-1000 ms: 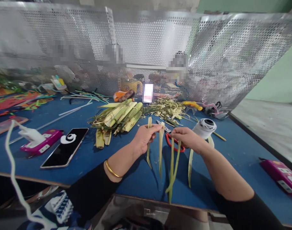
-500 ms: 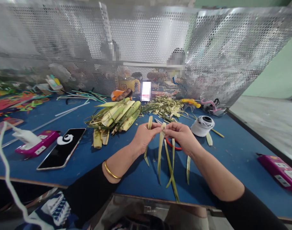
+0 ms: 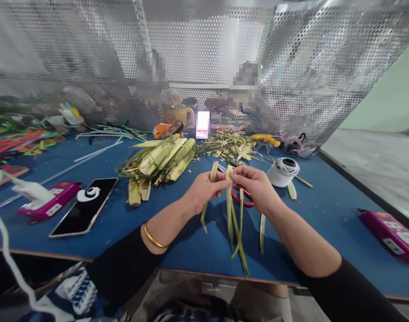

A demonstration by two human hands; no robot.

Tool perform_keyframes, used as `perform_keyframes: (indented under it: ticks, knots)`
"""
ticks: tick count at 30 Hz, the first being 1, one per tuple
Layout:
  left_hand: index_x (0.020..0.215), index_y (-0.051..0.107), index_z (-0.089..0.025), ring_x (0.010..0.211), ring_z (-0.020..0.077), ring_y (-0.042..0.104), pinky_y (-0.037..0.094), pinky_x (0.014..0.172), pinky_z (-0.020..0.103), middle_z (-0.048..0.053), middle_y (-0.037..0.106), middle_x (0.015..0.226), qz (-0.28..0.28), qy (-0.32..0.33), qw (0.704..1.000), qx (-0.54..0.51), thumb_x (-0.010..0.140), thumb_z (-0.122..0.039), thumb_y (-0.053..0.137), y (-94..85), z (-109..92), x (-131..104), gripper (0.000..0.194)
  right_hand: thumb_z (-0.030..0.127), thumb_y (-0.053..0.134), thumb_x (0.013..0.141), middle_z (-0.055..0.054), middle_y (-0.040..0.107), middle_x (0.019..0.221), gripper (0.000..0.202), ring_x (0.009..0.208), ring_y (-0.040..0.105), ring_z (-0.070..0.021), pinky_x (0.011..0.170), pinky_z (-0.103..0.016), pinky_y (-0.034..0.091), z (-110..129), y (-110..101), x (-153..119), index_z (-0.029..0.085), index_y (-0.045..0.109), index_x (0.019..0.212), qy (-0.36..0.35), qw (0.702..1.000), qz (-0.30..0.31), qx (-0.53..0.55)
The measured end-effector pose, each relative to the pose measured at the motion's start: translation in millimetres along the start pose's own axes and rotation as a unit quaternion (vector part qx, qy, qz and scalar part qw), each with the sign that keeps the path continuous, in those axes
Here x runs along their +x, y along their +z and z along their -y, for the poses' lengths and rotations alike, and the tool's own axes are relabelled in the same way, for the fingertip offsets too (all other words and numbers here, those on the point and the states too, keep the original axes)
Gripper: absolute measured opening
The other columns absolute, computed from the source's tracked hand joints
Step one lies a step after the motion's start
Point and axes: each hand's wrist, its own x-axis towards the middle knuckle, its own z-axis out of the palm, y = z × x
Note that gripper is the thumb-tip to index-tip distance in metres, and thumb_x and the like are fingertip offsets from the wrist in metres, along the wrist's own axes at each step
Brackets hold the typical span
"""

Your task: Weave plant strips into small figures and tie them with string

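Observation:
My left hand pinches pale green leaf strips; one strip sticks up between its fingers and its bent lower end hangs below. Fingers closed, my right hand meets it at the top of a wider strip that hangs down between the hands. More narrow strips dangle or lie beneath the right hand, two of them crossing near the table's front. Partly hidden behind the right hand are scissors with red handles. Another short strip shows below the right wrist.
On the blue table lie a husk pile, shredded scraps, a thread spool, a phone and magenta power strips. A perforated metal screen stands behind. A white cable hangs at left.
The wider strip now hangs straighter and broader between my fingers. The strip in my left hand has shifted slightly right. The whole view has moved a little.

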Motion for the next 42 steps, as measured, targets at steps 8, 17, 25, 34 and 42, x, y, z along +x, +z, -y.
perform_keyframes:
  ticks: [8,17,25,34,42]
  knots:
    - [0.063,0.058,-0.016,0.041,0.0033,0.033,0.012,0.041,0.022,-0.004,0.049,0.053,0.037,-0.030,0.999,0.003,0.063,-0.044,0.076,-0.4,-1,-1,0.033,0.039,0.081,0.058,0.005,0.052,0.053,0.029,0.047,0.040,-0.0061,0.048,-0.022,0.030,0,-3,1,0.017,0.064,0.065,0.073,0.992,0.048,0.088]
    - [0.063,0.063,-0.016,0.040,0.0046,0.027,0.014,0.041,0.022,-0.005,0.043,0.046,0.060,-0.027,0.996,0.056,0.067,-0.034,0.070,1.0,0,-3,0.019,0.037,0.081,0.060,0.005,0.055,0.052,0.030,0.047,0.045,-0.0072,0.049,-0.022,0.035,0,-5,3,0.016,0.065,0.074,0.051,0.996,0.014,0.077]
    - [0.059,0.064,-0.016,0.040,0.0041,0.020,0.010,0.041,0.024,-0.005,0.040,0.045,0.082,-0.064,0.994,0.047,0.065,-0.043,0.074,0.7,-3,-4,0.029,0.045,0.080,0.063,0.004,0.053,0.050,0.035,0.048,0.045,-0.0074,0.051,-0.023,0.035,0,-10,4,0.017,0.060,0.060,0.022,0.999,0.012,0.034]
    - [0.067,0.068,-0.015,0.038,0.0023,0.023,0.009,0.041,0.024,0.000,0.058,0.057,0.088,-0.047,0.995,0.026,0.071,-0.037,0.070,0.5,1,-3,0.023,0.049,0.079,0.063,0.005,0.047,0.045,0.040,0.044,0.038,-0.0060,0.046,-0.023,0.027,-6,-9,6,0.018,0.055,0.054,0.008,0.999,-0.028,0.030]
    - [0.062,0.066,-0.014,0.038,0.0024,0.023,0.009,0.041,0.023,-0.002,0.054,0.052,0.085,-0.050,0.995,0.019,0.070,-0.036,0.071,-1.8,1,-1,0.023,0.045,0.080,0.060,0.004,0.052,0.048,0.033,0.046,0.043,-0.0070,0.047,-0.023,0.032,-2,-4,3,0.015,0.068,0.065,0.024,0.999,0.011,0.036]
